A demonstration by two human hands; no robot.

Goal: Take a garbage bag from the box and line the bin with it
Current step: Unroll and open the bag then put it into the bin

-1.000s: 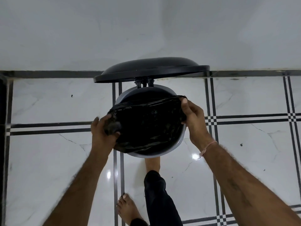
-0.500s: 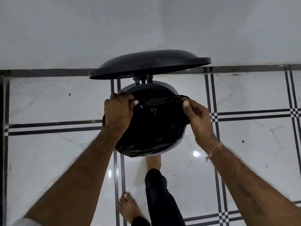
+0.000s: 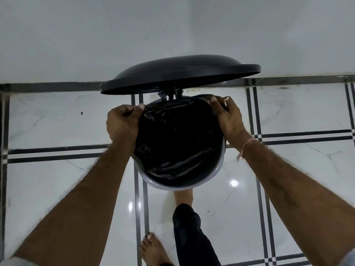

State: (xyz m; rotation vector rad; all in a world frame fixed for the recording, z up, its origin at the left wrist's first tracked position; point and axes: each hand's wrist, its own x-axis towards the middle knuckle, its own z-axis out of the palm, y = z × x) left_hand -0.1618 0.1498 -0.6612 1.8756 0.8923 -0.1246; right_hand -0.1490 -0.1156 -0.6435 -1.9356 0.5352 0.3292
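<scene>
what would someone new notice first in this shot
Dead centre, a glossy black garbage bag fills the round grey bin, with the left hand and right hand gripping its edge at the far rim. Just behind, the black lid stands open.

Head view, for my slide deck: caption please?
Both hands stretch a black garbage bag over the open bin's rim.

Both hands (image 3: 123,124) (image 3: 229,117) grip the garbage bag (image 3: 178,143) over the bin (image 3: 172,184).
</scene>
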